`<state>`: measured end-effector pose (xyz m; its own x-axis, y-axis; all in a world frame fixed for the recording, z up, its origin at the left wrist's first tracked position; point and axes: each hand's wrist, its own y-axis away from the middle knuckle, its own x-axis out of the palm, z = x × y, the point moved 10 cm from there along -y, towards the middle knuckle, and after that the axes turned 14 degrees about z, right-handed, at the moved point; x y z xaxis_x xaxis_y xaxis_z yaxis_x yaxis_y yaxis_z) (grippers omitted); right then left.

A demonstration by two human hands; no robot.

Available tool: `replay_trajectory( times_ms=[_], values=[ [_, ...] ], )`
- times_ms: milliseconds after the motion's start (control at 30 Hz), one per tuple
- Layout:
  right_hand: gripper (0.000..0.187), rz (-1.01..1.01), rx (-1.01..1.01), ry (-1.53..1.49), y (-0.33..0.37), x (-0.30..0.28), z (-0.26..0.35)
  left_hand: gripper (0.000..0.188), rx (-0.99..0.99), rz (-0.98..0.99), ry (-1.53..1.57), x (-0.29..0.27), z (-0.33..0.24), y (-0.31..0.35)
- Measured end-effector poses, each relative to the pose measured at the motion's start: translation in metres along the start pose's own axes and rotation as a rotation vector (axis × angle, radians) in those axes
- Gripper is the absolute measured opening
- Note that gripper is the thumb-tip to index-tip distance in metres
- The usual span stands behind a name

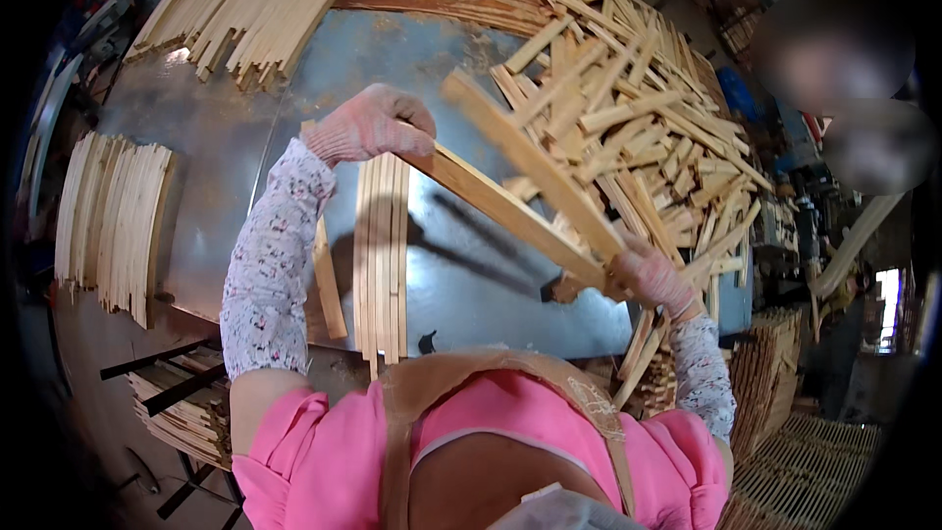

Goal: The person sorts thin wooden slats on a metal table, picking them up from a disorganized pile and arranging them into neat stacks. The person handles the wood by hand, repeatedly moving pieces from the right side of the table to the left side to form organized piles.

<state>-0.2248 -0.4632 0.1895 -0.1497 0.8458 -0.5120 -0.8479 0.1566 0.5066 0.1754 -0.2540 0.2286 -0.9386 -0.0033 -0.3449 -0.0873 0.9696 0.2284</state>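
Note:
My left hand [371, 125], in a pale pink work glove, is closed round the far left end of a wooden slat [505, 208]. That slat slants down to my right hand [650, 273], also gloved, which grips its other end. A second wooden slat [535, 162], blurred, rises from my right hand toward the far left, its upper end free. Both are held above the metal tabletop [461, 304]. Below my left hand lies a row of slats [381, 255] set side by side. A single slat [327, 280] lies left of that row.
A heap of loose wooden pieces [638, 128] covers the right side of the table. Slats in neat rows lie at the far left [245, 15] and near left [113, 221]. Stacked wood [182, 412] stands on a black frame at lower left. Another person [834, 69] is at far right.

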Motion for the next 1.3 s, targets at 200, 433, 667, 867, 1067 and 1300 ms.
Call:
replay_trajectory(
  times_ms=[200,433,667,867,1067,1300],
  values=[
    [0.044,0.03,0.047,-0.418,0.092,0.111,-0.1,0.024,0.129,0.184,0.111,0.108,-0.025,-0.066],
    [0.092,-0.203,-0.226,-0.844,0.201,0.155,-0.208,0.035,0.069,0.223,-0.117,0.277,-0.107,-0.22],
    [0.057,-0.334,0.02,-1.236,0.281,0.194,-0.298,0.051,0.085,0.001,-0.155,0.453,-0.178,-0.358],
    [0.049,-0.594,0.079,-1.343,0.444,0.126,-0.324,0.062,0.578,-0.268,-0.085,0.581,-0.328,-0.406],
    [0.053,-1.152,0.934,-1.447,0.601,0.099,-0.524,0.058,0.39,0.126,-0.355,0.699,-0.312,-0.402],
    [0.067,-1.086,1.4,-0.672,0.605,0.082,-0.795,0.057,0.348,0.312,-0.515,0.707,-0.192,-0.277]
  ],
)
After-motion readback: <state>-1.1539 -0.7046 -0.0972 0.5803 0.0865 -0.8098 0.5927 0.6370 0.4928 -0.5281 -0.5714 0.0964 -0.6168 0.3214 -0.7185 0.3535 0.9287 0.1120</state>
